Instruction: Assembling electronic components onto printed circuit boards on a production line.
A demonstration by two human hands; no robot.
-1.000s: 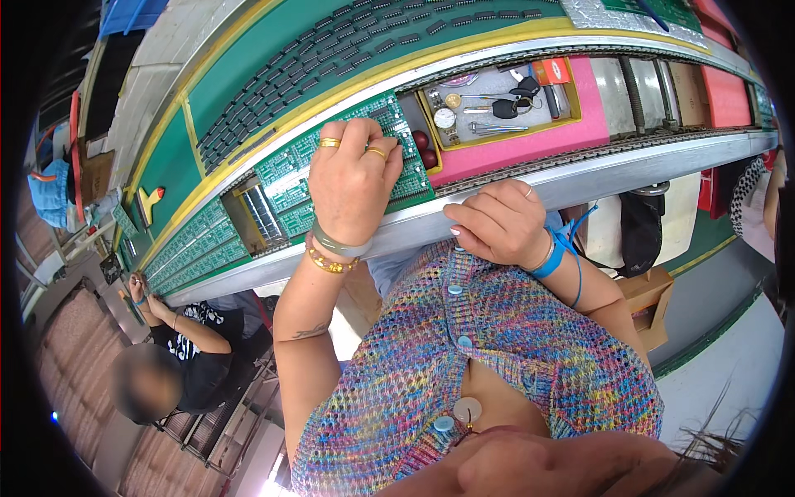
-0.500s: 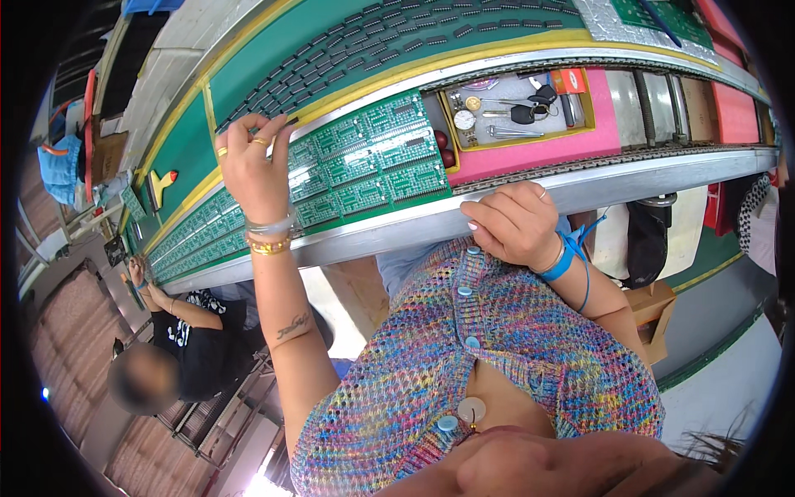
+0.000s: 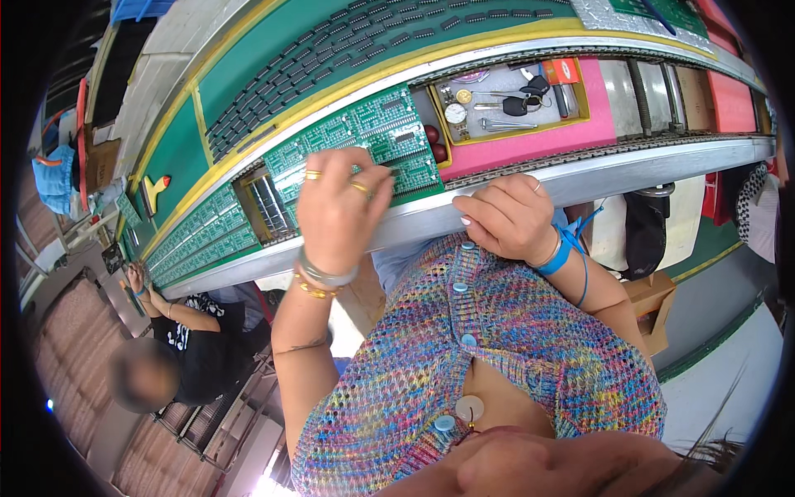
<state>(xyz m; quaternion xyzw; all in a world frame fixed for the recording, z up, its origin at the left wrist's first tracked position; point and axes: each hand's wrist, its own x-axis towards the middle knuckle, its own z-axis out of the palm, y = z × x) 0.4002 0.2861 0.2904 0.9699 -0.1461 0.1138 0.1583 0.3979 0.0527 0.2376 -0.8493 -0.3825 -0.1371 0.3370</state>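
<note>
Left hand (image 3: 335,207) is down on the green circuit board (image 3: 364,137), fingers curled narrow over its near edge, seemingly pinching something small. The board's long axis runs along the conveyor rail (image 3: 629,161). Right hand (image 3: 507,217) rests loosely closed on that rail, empty, just beside.

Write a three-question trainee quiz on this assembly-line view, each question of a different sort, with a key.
1. True or false: the left hand rests on the green circuit board panel.
2. Where is the right hand? A) inside the pink tray B) on the metal rail C) holding the keys
3. Fill in: the keys lie in a compartment with a ____ rim.

Key: 1 true. 2 B: it lies closed on the metal rail, holding nothing that can be seen. 3 yellow: the compartment sits in the pink tray.
</note>
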